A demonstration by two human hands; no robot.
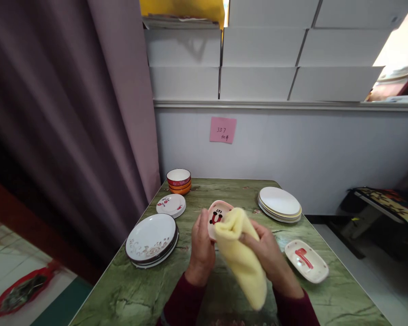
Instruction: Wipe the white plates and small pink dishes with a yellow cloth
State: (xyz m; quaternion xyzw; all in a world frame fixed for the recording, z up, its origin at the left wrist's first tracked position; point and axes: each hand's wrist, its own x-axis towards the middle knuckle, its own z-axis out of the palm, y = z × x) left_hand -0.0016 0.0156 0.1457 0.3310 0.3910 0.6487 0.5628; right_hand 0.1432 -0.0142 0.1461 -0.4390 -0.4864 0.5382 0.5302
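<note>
My left hand (202,246) grips a small pink-rimmed dish (213,209) by its left edge, above the middle of the table. The dish is tilted toward me and bears a red and black drawing with the letters CAT. In my right hand (267,249) is a bunched pale yellow cloth (244,265), its folded top lying against the dish's right side and covering part of it. The cloth's lower end hangs down toward the table. To the right of my right hand, an oblong white dish (306,261) with a red figure rests on the table.
On the green marbled table (224,190), stacked bowls (178,177), small flowered plates (170,204) and large dark-rimmed plates (151,237) line the left side. A stack of white plates (280,202) stands at the back right. A purple curtain (122,90) hangs along the left.
</note>
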